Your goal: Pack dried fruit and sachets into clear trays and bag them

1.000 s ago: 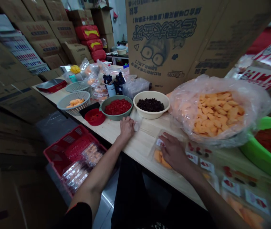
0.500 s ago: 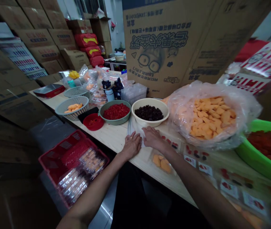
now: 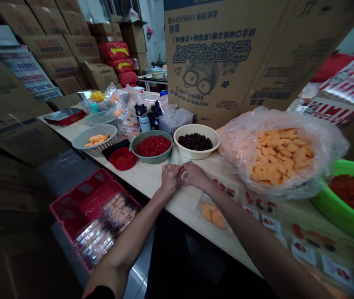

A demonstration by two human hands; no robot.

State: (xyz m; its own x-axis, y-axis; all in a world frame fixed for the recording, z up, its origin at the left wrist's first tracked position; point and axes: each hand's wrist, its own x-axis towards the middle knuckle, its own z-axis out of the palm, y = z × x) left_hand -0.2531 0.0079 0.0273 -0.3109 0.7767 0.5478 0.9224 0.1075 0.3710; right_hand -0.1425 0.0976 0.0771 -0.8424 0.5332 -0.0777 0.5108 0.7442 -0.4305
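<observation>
My left hand (image 3: 170,179) and my right hand (image 3: 194,174) meet on the pale wooden table (image 3: 146,176), just in front of the bowls. Between their fingers a fold of a clear plastic bag (image 3: 176,157) shows white, and the rest of it rises toward the bowls. Both hands pinch it. Behind them stand a cream bowl of dark raisins (image 3: 195,142) and a green bowl of diced red fruit (image 3: 152,146). A sealed pack of orange pieces (image 3: 212,216) lies right of my right forearm.
A big plastic bag of orange dried slices (image 3: 276,153) sits on the table's right, beside a green tub of red food (image 3: 348,199). A grey basket (image 3: 94,140) and a small red dish (image 3: 122,158) stand left. Below the table's edge is a red crate of packs (image 3: 92,211).
My hands have closed in from either side and now meet on the clear bag. One second ago my right hand lay on the sealed orange pack, further right.
</observation>
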